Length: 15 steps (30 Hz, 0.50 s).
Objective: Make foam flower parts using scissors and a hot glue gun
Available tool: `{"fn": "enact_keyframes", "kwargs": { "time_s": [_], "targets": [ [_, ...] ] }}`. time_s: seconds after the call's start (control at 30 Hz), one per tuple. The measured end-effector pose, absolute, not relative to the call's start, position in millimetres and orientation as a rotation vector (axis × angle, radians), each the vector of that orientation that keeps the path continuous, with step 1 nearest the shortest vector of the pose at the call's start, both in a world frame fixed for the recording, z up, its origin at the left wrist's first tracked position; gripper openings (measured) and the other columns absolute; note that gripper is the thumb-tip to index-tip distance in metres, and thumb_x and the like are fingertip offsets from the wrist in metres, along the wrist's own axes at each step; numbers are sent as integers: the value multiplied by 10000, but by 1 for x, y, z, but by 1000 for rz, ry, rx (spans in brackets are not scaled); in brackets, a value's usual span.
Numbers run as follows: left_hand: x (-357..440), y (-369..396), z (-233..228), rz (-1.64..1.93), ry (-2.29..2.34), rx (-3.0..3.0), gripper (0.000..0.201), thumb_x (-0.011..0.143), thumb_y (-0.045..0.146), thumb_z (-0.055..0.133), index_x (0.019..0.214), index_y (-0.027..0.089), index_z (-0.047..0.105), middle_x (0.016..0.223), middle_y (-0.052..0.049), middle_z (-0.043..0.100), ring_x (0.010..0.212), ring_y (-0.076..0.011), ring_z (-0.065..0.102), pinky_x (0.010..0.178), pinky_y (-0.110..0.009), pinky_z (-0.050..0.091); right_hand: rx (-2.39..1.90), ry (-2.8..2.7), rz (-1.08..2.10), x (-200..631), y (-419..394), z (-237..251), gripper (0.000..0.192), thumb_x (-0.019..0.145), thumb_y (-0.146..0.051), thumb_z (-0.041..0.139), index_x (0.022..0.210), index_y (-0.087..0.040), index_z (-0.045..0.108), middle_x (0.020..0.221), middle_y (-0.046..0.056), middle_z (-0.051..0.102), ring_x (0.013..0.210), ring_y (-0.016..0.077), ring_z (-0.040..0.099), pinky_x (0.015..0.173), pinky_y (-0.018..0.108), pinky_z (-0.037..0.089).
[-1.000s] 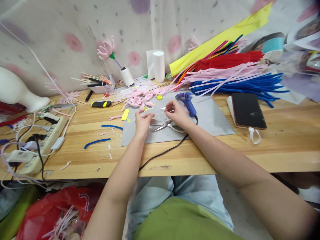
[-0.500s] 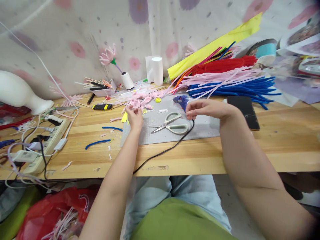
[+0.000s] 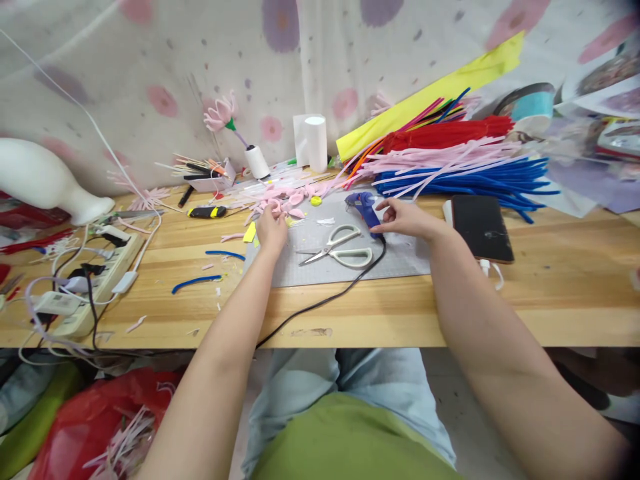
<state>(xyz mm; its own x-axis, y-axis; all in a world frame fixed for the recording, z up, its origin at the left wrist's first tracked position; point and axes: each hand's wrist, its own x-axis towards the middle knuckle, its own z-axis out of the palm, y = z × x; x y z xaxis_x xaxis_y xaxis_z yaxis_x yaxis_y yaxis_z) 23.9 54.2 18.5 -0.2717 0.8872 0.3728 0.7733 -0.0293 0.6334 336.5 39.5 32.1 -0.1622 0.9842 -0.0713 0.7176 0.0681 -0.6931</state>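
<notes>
My left hand (image 3: 271, 228) reaches to the far left corner of the grey mat (image 3: 400, 259). Its curled fingertips sit in a heap of pink petals (image 3: 287, 197), and the back of the hand hides whether they hold one. My right hand (image 3: 406, 219) is at the handle of the blue glue gun (image 3: 364, 205), which lies on the mat. Thumb and fingers are spread, with the fingertips touching the handle. White-handled scissors (image 3: 341, 247) lie on the mat between my hands. The gun's black cord (image 3: 320, 303) runs off the near table edge.
A black phone (image 3: 481, 227) lies right of the mat. Bundles of blue, pink and red pipe cleaners (image 3: 465, 167) are stacked behind it. A power strip with tangled cables (image 3: 85, 287) is at the left, with blue pipe-cleaner pieces (image 3: 196, 283) nearby. White rolls (image 3: 315, 141) stand at the back.
Both hands left the thin piece they held together over the scissors. The left hand went forward to the pink petals. The right hand swung right, then came down onto the glue gun.
</notes>
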Motion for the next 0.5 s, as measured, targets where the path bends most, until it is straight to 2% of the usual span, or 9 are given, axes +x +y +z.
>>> {"fn": "enact_keyframes", "kwargs": {
  "time_s": [0.17, 0.3, 0.5],
  "targets": [
    [8, 50, 26, 1373, 2033, 1697, 240, 790, 202, 487, 1028, 194, 523, 909, -55, 701, 981, -194, 613, 906, -341, 405, -1684, -1933, 713, 323, 40, 25, 587, 566, -488, 716, 1037, -185, 539, 815, 26, 602, 699, 162, 545, 626, 278, 419],
    [-7, 45, 25, 1477, 2024, 1613, 219, 797, 194, 463, 1014, 191, 495, 864, -49, 696, 927, -180, 619, 866, -319, 423, -1730, -1931, 557, 306, 43, 16, 484, 620, -515, 668, 935, -160, 577, 848, 68, 616, 738, 194, 549, 652, 306, 425],
    [-39, 30, 11, 1466, 2184, 1560, 264, 786, 224, 467, 1048, 198, 459, 785, -23, 650, 788, -167, 604, 785, -304, 427, -1856, -1800, 404, 289, 46, 1, 359, 728, -463, 563, 924, -165, 611, 986, 126, 630, 932, 265, 574, 778, 356, 441]
  ]
}}
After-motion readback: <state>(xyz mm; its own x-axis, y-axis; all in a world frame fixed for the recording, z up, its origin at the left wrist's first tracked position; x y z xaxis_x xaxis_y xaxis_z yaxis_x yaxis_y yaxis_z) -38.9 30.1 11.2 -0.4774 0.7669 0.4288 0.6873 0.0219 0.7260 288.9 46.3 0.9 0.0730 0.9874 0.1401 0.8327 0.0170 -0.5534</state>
